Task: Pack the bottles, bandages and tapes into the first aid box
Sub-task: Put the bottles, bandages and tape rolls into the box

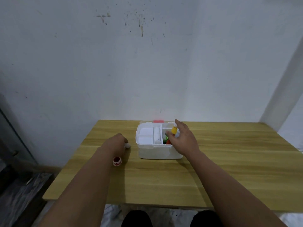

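A white first aid box (159, 153) stands open on the wooden table (229, 169). Its left compartments hold white bandage packs (145, 135) and a white roll (156, 134). Green and red items (167, 140) lie in the right compartment. My right hand (182, 138) is over that compartment, fingers around a white bottle with a yellow cap (174, 129). My left hand (117, 142) rests on the table left of the box, fingers curled on a small white roll (127, 145). A red and white tape roll (117, 161) sits beside my left forearm.
The box's lid with a red latch (158, 121) lies open behind it, near the white wall. The table's left edge drops to a dark floor. My knees show under the near edge.
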The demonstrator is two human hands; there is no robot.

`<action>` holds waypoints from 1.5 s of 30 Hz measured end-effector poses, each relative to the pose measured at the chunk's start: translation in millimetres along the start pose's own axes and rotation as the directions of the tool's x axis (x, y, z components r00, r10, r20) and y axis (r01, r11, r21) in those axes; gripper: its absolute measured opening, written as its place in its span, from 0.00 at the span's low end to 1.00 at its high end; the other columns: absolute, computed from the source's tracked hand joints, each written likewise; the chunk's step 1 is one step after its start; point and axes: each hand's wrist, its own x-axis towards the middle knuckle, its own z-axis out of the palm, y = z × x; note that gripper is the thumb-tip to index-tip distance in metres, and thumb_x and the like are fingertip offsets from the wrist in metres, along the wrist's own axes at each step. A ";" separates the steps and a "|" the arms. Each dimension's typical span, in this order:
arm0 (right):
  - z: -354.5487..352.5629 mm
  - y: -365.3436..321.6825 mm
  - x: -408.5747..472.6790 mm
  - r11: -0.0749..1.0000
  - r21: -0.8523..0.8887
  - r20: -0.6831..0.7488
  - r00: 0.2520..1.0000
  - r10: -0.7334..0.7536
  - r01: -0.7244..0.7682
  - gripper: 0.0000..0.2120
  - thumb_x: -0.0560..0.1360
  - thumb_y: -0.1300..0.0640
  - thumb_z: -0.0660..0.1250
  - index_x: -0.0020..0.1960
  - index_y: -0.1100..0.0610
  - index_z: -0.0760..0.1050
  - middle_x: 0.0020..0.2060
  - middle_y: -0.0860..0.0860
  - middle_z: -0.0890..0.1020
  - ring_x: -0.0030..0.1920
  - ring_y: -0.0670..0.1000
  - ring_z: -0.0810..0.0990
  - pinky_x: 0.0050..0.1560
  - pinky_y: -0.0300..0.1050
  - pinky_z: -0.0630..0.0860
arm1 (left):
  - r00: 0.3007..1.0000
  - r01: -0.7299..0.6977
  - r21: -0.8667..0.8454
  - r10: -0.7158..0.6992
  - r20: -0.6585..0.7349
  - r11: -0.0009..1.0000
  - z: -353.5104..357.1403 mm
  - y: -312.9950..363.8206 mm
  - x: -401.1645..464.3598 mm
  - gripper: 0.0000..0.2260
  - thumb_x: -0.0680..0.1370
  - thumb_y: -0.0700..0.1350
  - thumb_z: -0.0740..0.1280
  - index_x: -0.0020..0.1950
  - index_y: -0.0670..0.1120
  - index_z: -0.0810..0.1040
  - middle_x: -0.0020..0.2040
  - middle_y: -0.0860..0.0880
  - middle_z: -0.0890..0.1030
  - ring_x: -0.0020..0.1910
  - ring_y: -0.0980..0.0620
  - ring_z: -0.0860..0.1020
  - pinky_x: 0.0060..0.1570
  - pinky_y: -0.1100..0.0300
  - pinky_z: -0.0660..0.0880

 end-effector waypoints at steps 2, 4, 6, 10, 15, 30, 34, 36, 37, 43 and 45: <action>-0.3 0.2 -0.2 1.000 0.000 -0.002 1.000 0.002 -0.002 0.35 0.78 0.38 0.65 0.80 0.50 0.61 0.76 0.48 0.67 0.73 0.53 0.69 0.67 0.52 0.72 | 0.998 0.045 -0.032 -0.044 0.034 0.998 -4.5 2.7 -0.1 0.14 0.82 0.50 0.66 0.60 0.43 0.83 0.58 0.41 0.82 0.55 0.42 0.80 0.51 0.53 0.75; -0.4 0.0 -0.7 1.000 0.005 -0.005 1.000 0.003 -0.003 0.34 0.78 0.39 0.65 0.80 0.50 0.62 0.76 0.48 0.67 0.73 0.52 0.69 0.66 0.52 0.71 | 0.995 0.074 -0.015 -0.073 0.072 0.997 -10.0 7.0 -1.3 0.15 0.81 0.49 0.67 0.65 0.46 0.82 0.61 0.42 0.82 0.59 0.42 0.80 0.57 0.52 0.76; -0.2 0.2 -0.6 1.000 0.010 -0.003 1.000 0.005 -0.005 0.34 0.78 0.39 0.65 0.80 0.50 0.62 0.76 0.48 0.67 0.74 0.53 0.69 0.66 0.52 0.71 | 0.992 0.084 0.024 -0.085 0.088 0.996 -13.6 9.7 -3.1 0.17 0.79 0.50 0.69 0.68 0.49 0.81 0.64 0.44 0.81 0.60 0.44 0.79 0.59 0.52 0.77; 0.9 1.1 -0.4 1.000 0.001 -0.001 1.000 0.011 -0.011 0.34 0.78 0.38 0.65 0.80 0.49 0.61 0.76 0.47 0.67 0.73 0.53 0.69 0.66 0.52 0.71 | 0.993 0.070 0.111 -0.080 0.084 0.991 -16.0 10.9 -6.5 0.18 0.77 0.56 0.70 0.64 0.50 0.83 0.62 0.46 0.82 0.57 0.46 0.80 0.56 0.53 0.78; 0.9 1.0 -0.7 1.000 0.003 -0.001 1.000 0.011 -0.011 0.34 0.78 0.39 0.65 0.80 0.49 0.61 0.76 0.47 0.67 0.73 0.53 0.69 0.65 0.52 0.71 | 0.999 0.032 0.219 -0.034 0.003 0.975 -18.8 9.8 -12.1 0.17 0.75 0.60 0.67 0.55 0.49 0.84 0.49 0.49 0.81 0.48 0.49 0.80 0.44 0.57 0.77; 0.4 0.1 0.4 1.000 -0.006 0.000 1.000 0.012 -0.012 0.34 0.78 0.38 0.65 0.80 0.48 0.61 0.77 0.47 0.66 0.74 0.52 0.69 0.66 0.52 0.71 | 0.914 -0.142 -0.263 0.025 -0.404 0.954 -35.0 -9.6 -3.6 0.11 0.75 0.57 0.71 0.53 0.53 0.84 0.45 0.52 0.83 0.44 0.49 0.81 0.40 0.57 0.75; 1.1 0.4 0.3 1.000 -0.009 -0.003 1.000 0.010 -0.010 0.34 0.78 0.39 0.65 0.80 0.49 0.61 0.77 0.48 0.67 0.73 0.52 0.69 0.65 0.52 0.71 | 0.874 -0.300 -0.216 0.177 -0.453 0.929 -70.2 19.2 -1.5 0.14 0.74 0.55 0.74 0.57 0.52 0.84 0.50 0.54 0.84 0.48 0.52 0.81 0.49 0.53 0.79; 0.8 0.2 -0.5 1.000 0.000 -0.003 1.000 0.007 -0.007 0.34 0.78 0.39 0.65 0.80 0.49 0.61 0.77 0.48 0.67 0.73 0.52 0.69 0.66 0.52 0.71 | 0.887 -0.325 -0.157 0.243 -0.393 0.933 -74.1 35.2 3.0 0.15 0.74 0.55 0.74 0.58 0.52 0.83 0.51 0.54 0.85 0.49 0.52 0.81 0.49 0.54 0.79; 0.6 0.2 -1.1 1.000 0.004 -0.004 1.000 0.006 -0.006 0.34 0.78 0.39 0.65 0.80 0.49 0.61 0.77 0.48 0.67 0.74 0.53 0.69 0.66 0.52 0.71 | 0.897 -0.321 -0.110 0.264 -0.354 0.941 -73.1 42.3 5.9 0.16 0.74 0.55 0.74 0.59 0.52 0.83 0.53 0.54 0.84 0.50 0.52 0.80 0.49 0.54 0.79; 0.0 0.7 -1.4 1.000 0.002 -0.001 1.000 0.000 0.000 0.35 0.78 0.38 0.64 0.80 0.49 0.61 0.77 0.48 0.66 0.74 0.53 0.68 0.67 0.53 0.71 | 0.934 -0.252 0.016 0.248 -0.256 0.968 -54.2 70.5 15.8 0.16 0.74 0.52 0.75 0.60 0.51 0.82 0.56 0.52 0.84 0.52 0.51 0.80 0.51 0.53 0.80; 0.1 1.3 -1.2 1.000 -0.002 -0.003 1.000 -0.003 0.003 0.35 0.78 0.38 0.64 0.80 0.49 0.61 0.77 0.49 0.66 0.74 0.53 0.69 0.67 0.53 0.71 | 0.935 -0.246 0.016 0.242 -0.261 0.969 -50.7 74.0 17.3 0.12 0.75 0.51 0.74 0.56 0.51 0.84 0.54 0.52 0.84 0.50 0.51 0.81 0.47 0.56 0.78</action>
